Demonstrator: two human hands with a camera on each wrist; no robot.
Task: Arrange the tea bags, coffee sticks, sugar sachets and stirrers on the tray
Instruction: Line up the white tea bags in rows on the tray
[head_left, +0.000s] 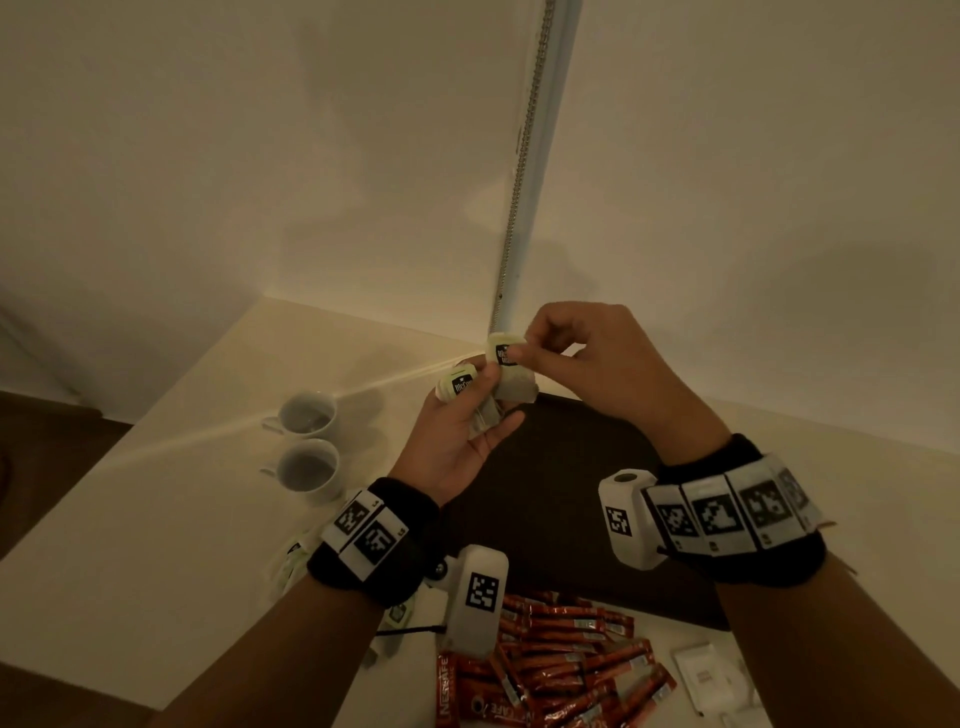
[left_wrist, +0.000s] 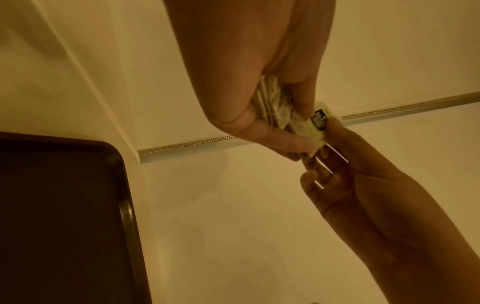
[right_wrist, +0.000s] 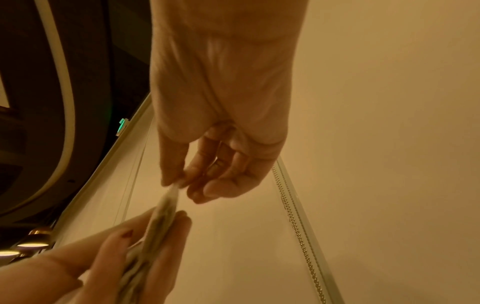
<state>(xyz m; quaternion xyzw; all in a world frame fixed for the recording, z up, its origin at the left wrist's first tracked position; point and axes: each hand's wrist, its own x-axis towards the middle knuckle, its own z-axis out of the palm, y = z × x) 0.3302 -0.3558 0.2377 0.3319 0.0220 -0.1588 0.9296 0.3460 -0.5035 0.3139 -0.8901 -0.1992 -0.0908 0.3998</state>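
Note:
Both hands are raised above the far edge of the dark tray (head_left: 571, 499). My left hand (head_left: 462, 431) grips a small stack of tea bags (head_left: 511, 392), with a pale green tag (head_left: 457, 385) sticking out by the thumb. My right hand (head_left: 566, 348) pinches the tag of the top tea bag (head_left: 501, 353) between thumb and forefinger. The left wrist view shows the stack (left_wrist: 272, 107) squeezed in my left hand (left_wrist: 262, 115), and the right fingers (left_wrist: 337, 144) on the tag (left_wrist: 320, 121). In the right wrist view the pinched bag (right_wrist: 168, 203) stands edge-on.
Two white cups (head_left: 309, 447) stand left of the tray. Red coffee sticks (head_left: 561, 660) lie in a heap at the near edge, white sachets (head_left: 701, 675) to their right, more tea bags (head_left: 293, 561) under my left wrist. Walls meet in a corner behind.

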